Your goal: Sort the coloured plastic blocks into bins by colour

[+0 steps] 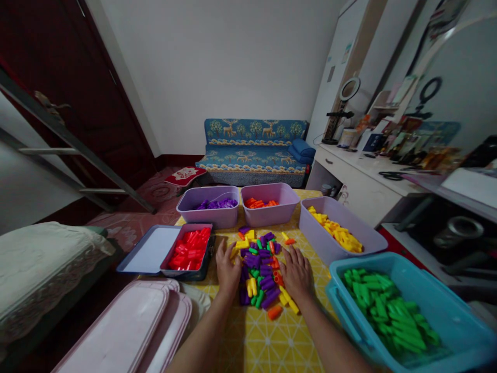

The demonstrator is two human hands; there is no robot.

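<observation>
Lids (pixel 116 321) sit nearest the camera, overlapping loosely, at 8 o'clock from the pile (pixel 266 272); teal bin (pixel 345 311) with green pieces at 4. Pile: purple, yellow, orange, green mixed, mid-bench (pixel 252 336). Left hand (pixel 229 267) at its 9, right hand (pixel 297 272) at its 3, palms down, fingers parted, grip open both sides; can't tell if any fingertip touches a piece. Risks: colours are interleaved, so a scoop would likely come up mixed, while purple bin (pixel 207 218) at 11, orange bin (pixel 267 215) at 12, yellow bin (pixel 316 238) at 2 and red tray (pixel 198 226) at 10 each look single-colour. Squeezing inward could squirt pieces out the unguarded 6 side, near the lone orange piece (pixel 274 312). Right elbow swinging wide could bump the teal bin; left could slide the lids.
</observation>
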